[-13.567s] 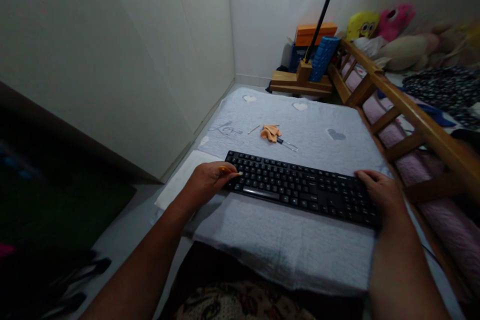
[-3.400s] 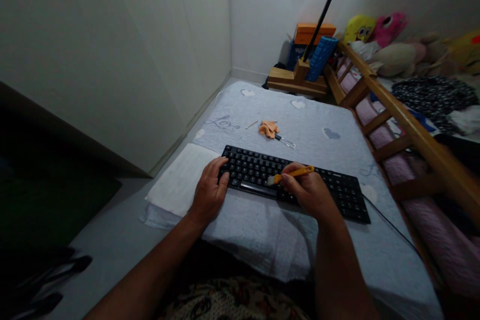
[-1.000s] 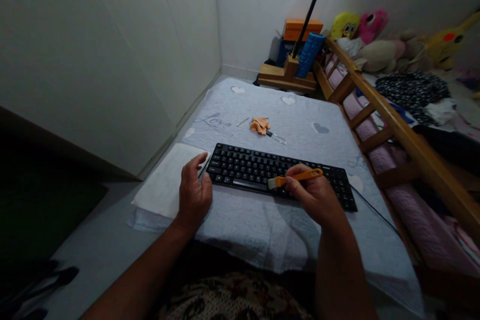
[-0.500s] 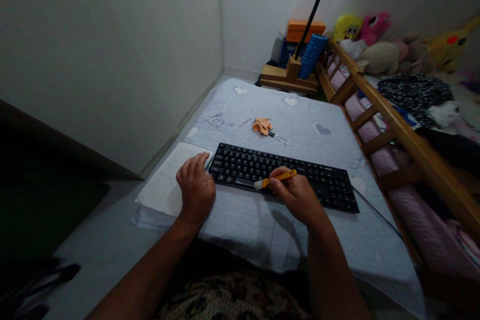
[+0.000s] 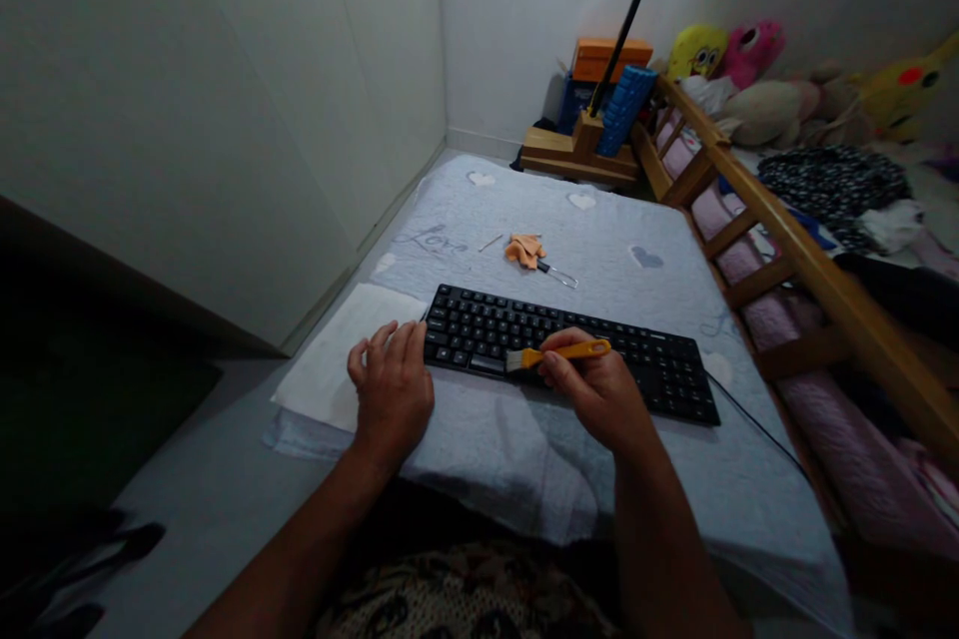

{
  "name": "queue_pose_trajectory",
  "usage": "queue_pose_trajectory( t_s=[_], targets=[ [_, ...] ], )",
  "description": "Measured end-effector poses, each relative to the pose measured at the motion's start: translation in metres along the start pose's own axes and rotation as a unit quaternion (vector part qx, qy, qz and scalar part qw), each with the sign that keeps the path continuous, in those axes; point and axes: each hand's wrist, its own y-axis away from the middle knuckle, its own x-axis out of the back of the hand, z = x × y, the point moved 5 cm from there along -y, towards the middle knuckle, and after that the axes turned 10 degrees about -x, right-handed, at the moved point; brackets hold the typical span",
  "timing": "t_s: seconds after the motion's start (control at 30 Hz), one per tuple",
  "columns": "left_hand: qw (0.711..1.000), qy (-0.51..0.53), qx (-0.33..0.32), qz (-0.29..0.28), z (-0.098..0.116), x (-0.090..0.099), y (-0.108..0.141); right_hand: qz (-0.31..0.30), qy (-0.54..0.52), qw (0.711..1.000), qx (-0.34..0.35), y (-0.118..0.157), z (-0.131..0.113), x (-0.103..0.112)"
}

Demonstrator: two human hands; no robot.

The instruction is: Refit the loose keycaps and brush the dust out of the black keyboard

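Observation:
A black keyboard (image 5: pixel 486 321) lies across the cloth-covered table. My right hand (image 5: pixel 595 384) pinches a yellow-handled brush (image 5: pixel 569 351), its pale bristles at the space bar, pointing left. Fingers spread, my left hand (image 5: pixel 391 384) rests at the keyboard's left end, partly over a white paper or cloth sheet (image 5: pixel 322 359), holding nothing. Behind the keyboard lies a crumpled orange cloth (image 5: pixel 524 250). Beside that cloth is a small tool with a black handle and a wire loop (image 5: pixel 560 275). A thin stick (image 5: pixel 490 244) lies to its left.
A wooden bed rail (image 5: pixel 816 290) runs along the table's right side, with plush toys (image 5: pixel 696 50) beyond it. At the back stands a wooden base (image 5: pixel 576 155) with a black pole (image 5: pixel 633 15). A pale cabinet (image 5: pixel 225 120) borders the left. The keyboard cable (image 5: pixel 753 419) trails right.
The brush has tilted flatter, its handle end shifting right, with the bristles still near the space bar. My left hand's fingers have spread and moved slightly off the keyboard's edge.

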Motion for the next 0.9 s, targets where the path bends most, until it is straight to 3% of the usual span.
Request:
queue_pose_trajectory(
  t_s=[0.17,0.3,0.9],
  targets=[
    [1.0,0.001,-0.031,0.003,0.003,-0.003,0.001,-0.013,-0.034,0.999,0.019,-0.011,-0.002,-0.033],
    [0.999,0.009,-0.034,0.001,0.004,-0.004,0.0,-0.009,0.008,1.0,0.024,-0.013,-0.002,-0.036],
    [0.999,0.024,-0.029,-0.008,0.001,-0.006,0.0,0.021,0.136,0.988,-0.066,0.014,0.029,0.048]
  ],
)
